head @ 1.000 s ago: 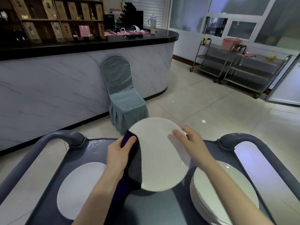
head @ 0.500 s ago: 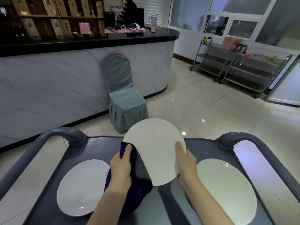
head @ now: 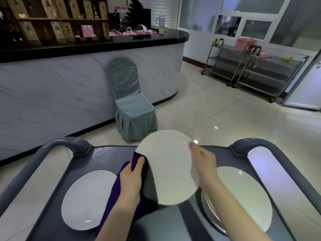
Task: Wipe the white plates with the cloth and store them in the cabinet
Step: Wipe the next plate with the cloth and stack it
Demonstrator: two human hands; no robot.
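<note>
**Both hands raised, forearms reaching forward**

The left hand [head: 132,180] grips the cloth [head: 113,190], fingers curled round it, at the left edge of the plate [head: 168,167]. The right hand [head: 203,164] lies along the right rim, fingers pointing away. It is blurred, so its grip is unclear.

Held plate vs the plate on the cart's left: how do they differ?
Pose: the held plate is lifted and tilted toward the camera; the left plate lies flat on the cart.
Contact: the left hand presses a purple cloth to the held plate's left edge, and the right hand holds its right edge; no hand touches the left plate.
Shared: both white, round, plain.
</note>
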